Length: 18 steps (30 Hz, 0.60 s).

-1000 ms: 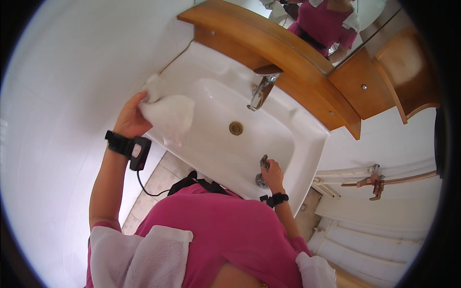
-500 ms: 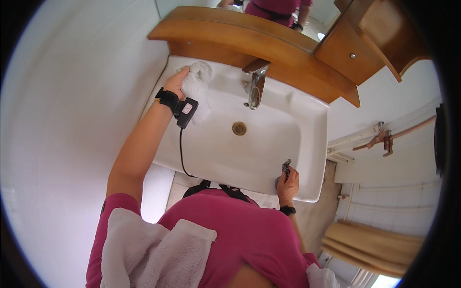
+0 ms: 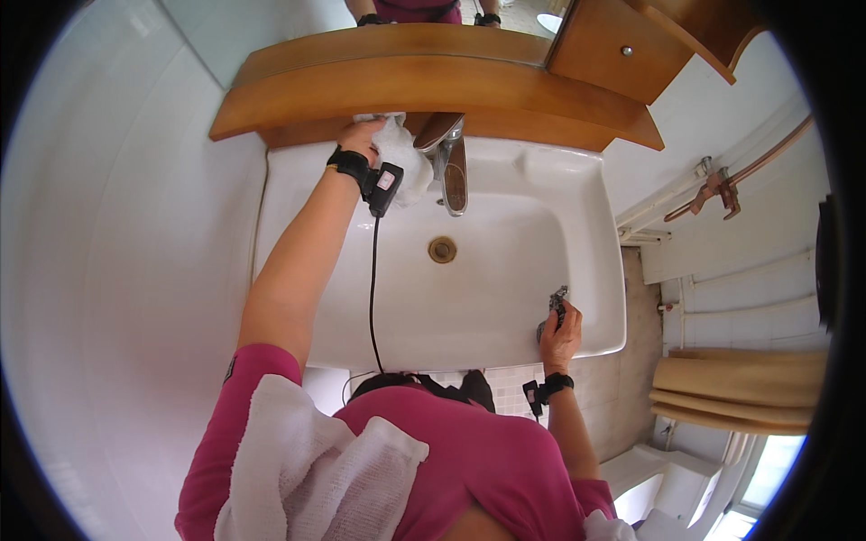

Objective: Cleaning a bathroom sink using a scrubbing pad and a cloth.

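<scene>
My left hand (image 3: 361,142) is closed on a white cloth (image 3: 408,167) at the back left of the white sink (image 3: 316,270), below the wooden shelf. The cloth hangs onto the sink's back ledge, close beside the chrome faucet (image 3: 454,176). Part of the cloth and some fingertips are hidden by the shelf edge and the cloth itself. At the front right of the basin, my right hand (image 3: 563,335) grips a dark, silvery scourer (image 3: 552,311), resting at the front rim. A brass-coloured drain (image 3: 442,250) lies between the hands.
A curved wooden shelf (image 3: 433,86) with a mirror above runs along the back, and a wooden cabinet (image 3: 595,54) joins it at right. A black cable (image 3: 373,298) hangs from my left wrist across the basin. Pipes (image 3: 717,191) and a tan curtain (image 3: 731,383) are at right.
My left hand and the cloth have moved right along the back ledge toward the faucet. My right hand keeps the scourer at the front right. The whole view has shifted.
</scene>
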Available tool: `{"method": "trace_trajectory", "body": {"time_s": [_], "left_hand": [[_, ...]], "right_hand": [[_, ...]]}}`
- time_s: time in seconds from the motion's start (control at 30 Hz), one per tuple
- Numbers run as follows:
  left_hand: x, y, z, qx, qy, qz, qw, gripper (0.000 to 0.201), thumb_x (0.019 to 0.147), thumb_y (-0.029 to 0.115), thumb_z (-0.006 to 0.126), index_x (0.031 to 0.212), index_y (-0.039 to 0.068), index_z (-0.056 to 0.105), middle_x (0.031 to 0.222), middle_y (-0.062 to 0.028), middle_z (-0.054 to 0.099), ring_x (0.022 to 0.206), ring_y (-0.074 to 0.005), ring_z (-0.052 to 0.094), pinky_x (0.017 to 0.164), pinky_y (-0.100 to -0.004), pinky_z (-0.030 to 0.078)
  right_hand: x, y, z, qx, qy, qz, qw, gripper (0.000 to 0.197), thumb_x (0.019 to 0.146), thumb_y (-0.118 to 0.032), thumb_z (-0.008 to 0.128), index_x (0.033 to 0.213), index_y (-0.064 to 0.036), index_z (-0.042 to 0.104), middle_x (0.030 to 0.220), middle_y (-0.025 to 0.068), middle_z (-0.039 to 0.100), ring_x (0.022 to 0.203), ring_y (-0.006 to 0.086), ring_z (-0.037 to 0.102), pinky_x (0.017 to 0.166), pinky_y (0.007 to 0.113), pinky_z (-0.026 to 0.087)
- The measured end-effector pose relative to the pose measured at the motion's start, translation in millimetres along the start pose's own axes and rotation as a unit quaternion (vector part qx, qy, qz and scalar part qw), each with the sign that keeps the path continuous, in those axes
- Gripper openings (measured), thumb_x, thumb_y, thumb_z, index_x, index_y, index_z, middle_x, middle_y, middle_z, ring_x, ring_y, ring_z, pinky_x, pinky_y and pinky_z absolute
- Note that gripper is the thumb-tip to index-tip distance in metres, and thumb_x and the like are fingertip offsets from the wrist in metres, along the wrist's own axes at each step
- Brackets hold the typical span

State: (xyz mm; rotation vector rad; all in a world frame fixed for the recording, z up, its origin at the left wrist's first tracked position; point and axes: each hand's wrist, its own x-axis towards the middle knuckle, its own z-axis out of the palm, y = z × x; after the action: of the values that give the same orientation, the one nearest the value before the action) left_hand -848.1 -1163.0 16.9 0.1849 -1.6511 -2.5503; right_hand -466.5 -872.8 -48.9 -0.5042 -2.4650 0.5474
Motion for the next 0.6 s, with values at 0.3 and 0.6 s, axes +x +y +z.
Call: {"method": "trace_trajectory", "body": {"time_s": [0.3,0.6], "left_hand": [[-9,-27,41,0.334,0.144,0.326,0.872,0.038,0.072,0.009,0.07,0.105,0.002,0.054,0.099,-0.0175,0.06,0.09,-0.035,0.058,0.077,-0.0386,0.046],[-28,-21,12,0.558,-0.096,0.499,0.657,0.055,0.07,-0.001,0.057,0.122,0.013,0.049,0.122,-0.0147,0.043,0.109,-0.0371,0.045,0.091,-0.0445,0.039]], "right_hand": [[-2,2,-2,-0.01,-0.001,0.013,1.0,0.027,0.081,-0.009,0.056,0.107,-0.0033,0.053,0.097,0.0145,0.056,0.087,0.0339,0.056,0.074,0.041,0.046],[3,-1,-2,-0.017,0.0,0.032,0.999,0.026,0.08,-0.01,0.056,0.105,-0.0037,0.054,0.097,0.0156,0.057,0.087,0.0345,0.057,0.073,0.041,0.046]]}}
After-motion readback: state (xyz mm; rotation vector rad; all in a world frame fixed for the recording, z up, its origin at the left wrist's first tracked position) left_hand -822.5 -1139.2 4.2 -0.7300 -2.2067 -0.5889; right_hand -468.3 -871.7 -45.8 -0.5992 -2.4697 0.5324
